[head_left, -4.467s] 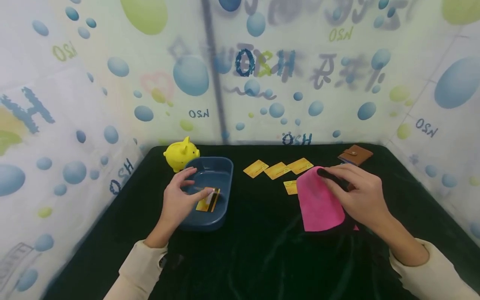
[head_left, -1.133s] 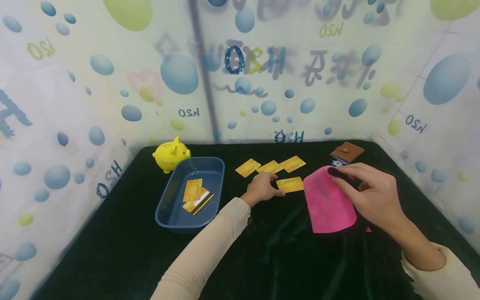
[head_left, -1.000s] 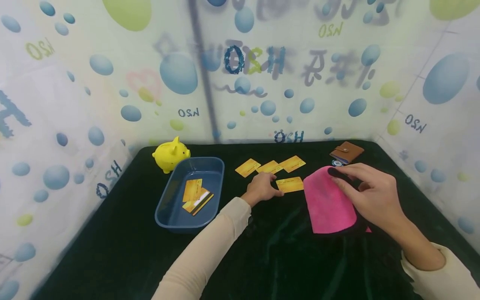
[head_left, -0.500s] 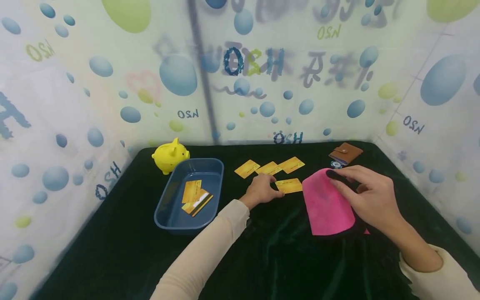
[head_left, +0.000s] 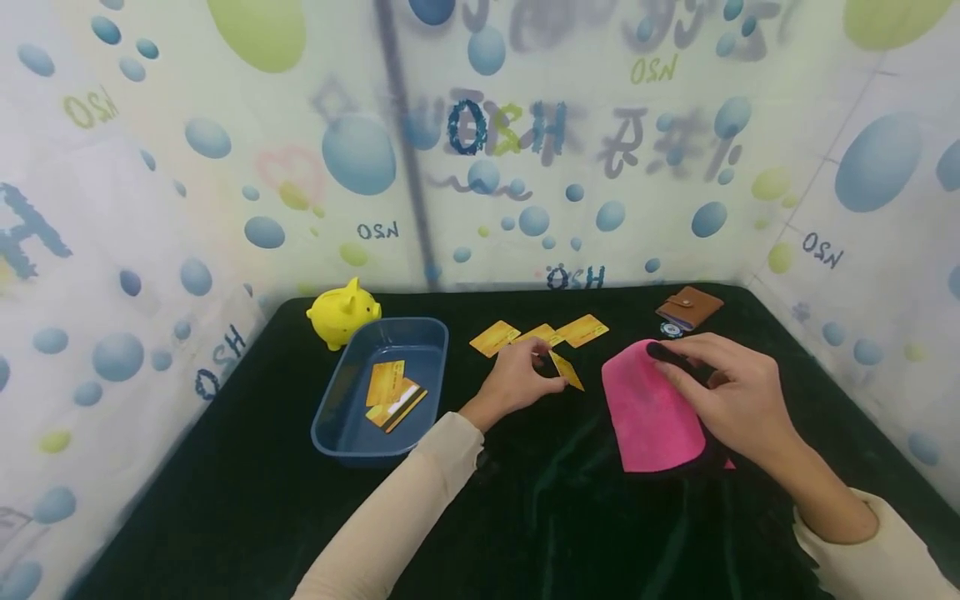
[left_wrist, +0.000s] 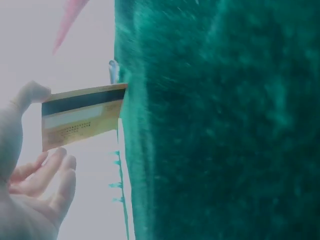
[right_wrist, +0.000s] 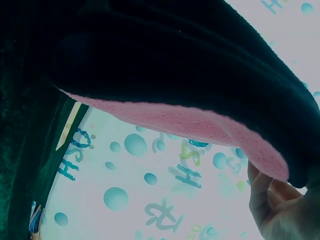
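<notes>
My left hand [head_left: 517, 379] pinches a gold bank card [head_left: 566, 370] by its edges between thumb and fingers, tilted up off the dark green cloth. In the left wrist view the card [left_wrist: 82, 115] turns its black magnetic stripe toward the camera. My right hand [head_left: 731, 392] holds up a pink cloth [head_left: 648, 408] with a black side, pinched at its top edge. Seen from the right wrist, the black side fills much of the view, with a pink strip [right_wrist: 175, 120] along its border. Several more gold cards [head_left: 583, 330] lie behind the left hand.
A blue plastic tray [head_left: 330, 433] with two cards [head_left: 386, 382] in it stands at left. Behind it is a yellow piggy bank [head_left: 341, 312]. At the back right lie a brown wallet [head_left: 690, 308] and a blue-and-white poker chip [head_left: 671, 330]. Printed curtains enclose the table.
The left hand has gone from the tray to the card by the pink cloth and has lifted it off the table. The right hand keeps its hold on the cloth.
</notes>
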